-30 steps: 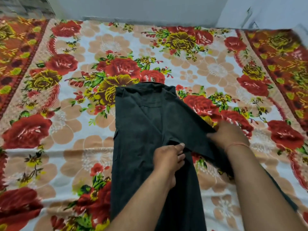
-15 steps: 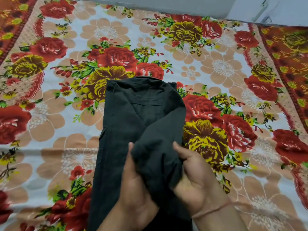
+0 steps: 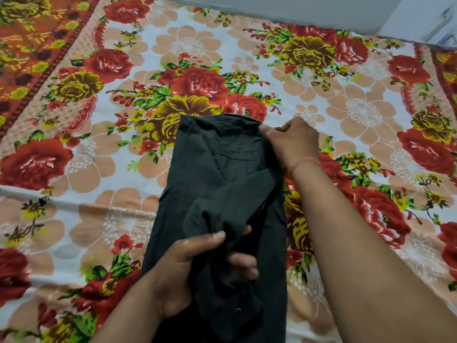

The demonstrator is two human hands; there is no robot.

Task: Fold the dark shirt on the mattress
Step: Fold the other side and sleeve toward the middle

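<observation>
The dark shirt (image 3: pixel 217 174) lies lengthwise down the middle of the mattress (image 3: pixel 99 219), which is covered by a floral sheet. The shirt is folded into a narrow strip, with a sleeve bunched loosely across its middle. My left hand (image 3: pixel 188 268) grips that bunched sleeve near the lower part of the shirt, thumb on top. My right hand (image 3: pixel 294 142) reaches to the shirt's far right corner at the shoulder and pinches the fabric edge there. A thin red thread circles my right wrist.
The floral sheet spreads wide on both sides of the shirt. A grey wall (image 3: pixel 296 8) runs along the mattress's far edge, with a pale surface (image 3: pixel 432 18) at the top right corner.
My right hand let go of the sleeve and moved up to the shirt's far right shoulder corner. My left hand kept hold of the bunched sleeve, which now lies across the shirt's middle.
</observation>
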